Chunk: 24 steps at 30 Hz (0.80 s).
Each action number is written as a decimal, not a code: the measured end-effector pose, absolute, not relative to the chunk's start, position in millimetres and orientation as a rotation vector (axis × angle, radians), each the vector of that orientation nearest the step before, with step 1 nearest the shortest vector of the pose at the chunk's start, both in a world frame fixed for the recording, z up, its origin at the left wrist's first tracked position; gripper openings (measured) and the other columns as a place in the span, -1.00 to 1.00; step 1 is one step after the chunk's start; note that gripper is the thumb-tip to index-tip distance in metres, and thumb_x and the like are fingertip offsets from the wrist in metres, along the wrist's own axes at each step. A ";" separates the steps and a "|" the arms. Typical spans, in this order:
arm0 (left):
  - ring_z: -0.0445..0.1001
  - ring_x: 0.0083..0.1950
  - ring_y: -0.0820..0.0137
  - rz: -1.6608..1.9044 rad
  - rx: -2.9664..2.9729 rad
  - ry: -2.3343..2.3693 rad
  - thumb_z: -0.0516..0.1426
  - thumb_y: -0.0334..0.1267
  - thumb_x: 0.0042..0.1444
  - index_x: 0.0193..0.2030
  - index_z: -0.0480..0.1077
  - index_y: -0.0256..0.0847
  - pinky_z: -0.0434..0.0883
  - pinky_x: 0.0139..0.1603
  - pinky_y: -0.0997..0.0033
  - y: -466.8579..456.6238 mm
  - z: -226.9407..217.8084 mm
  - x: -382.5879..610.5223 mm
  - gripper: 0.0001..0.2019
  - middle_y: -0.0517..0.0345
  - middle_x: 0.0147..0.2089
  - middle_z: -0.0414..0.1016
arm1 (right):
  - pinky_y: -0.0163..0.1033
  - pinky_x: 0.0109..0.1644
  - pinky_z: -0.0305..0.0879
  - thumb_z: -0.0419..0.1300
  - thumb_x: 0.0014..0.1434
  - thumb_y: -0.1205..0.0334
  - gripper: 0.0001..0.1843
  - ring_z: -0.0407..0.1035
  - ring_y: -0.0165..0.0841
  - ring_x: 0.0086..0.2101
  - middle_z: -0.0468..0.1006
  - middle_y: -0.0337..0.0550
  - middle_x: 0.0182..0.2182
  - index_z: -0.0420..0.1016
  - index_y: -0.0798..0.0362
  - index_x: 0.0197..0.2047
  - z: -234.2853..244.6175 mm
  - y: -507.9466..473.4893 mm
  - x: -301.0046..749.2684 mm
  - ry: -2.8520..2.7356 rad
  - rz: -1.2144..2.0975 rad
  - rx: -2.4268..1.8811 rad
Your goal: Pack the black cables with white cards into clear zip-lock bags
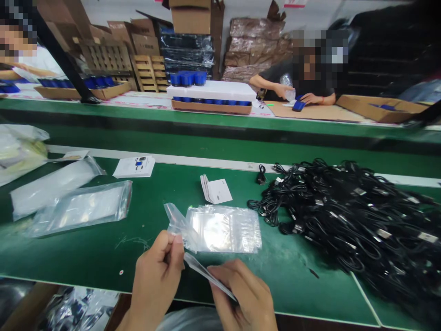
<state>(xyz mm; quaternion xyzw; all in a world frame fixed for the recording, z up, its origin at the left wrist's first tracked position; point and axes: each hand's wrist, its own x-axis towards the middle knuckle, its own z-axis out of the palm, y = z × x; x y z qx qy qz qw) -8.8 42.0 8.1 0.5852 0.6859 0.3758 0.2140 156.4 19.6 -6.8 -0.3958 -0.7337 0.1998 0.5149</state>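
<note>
My left hand (160,264) is closed in a pinch on a clear plastic bag (177,223), whose thin film sticks up past the fingertips. In my right hand (243,292), between thumb and fingers, is a thin white leaflet (206,274), seen nearly edge-on. Its far end comes close to my left fingers; whether it is inside the bag I cannot tell. Just beyond my hands, a fanned stack of clear zip bags (223,229) lies flat on the green table. Behind the stack stands a partly opened white booklet (219,191).
A large heap of black cables (337,216) covers the right side, with one coiled cable (261,174) apart. At left are a pile of printed booklets (135,167) and packs of plastic bags (86,209). Across the bench, a person (292,87) handles a blue item beside a white foam tray (212,90).
</note>
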 end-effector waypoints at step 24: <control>0.47 -0.53 0.43 1.280 1.205 1.719 0.03 0.01 0.15 -0.44 0.38 -0.18 0.43 -0.44 0.50 48.5 15.3 -5.7 -0.68 0.26 -0.55 0.48 | -0.21 -0.26 0.42 0.20 0.02 0.31 -0.50 0.46 -0.31 -0.42 0.59 -0.17 -0.30 0.40 -0.02 0.08 -7.2 20.1 155.2 -1.482 1.177 -1.372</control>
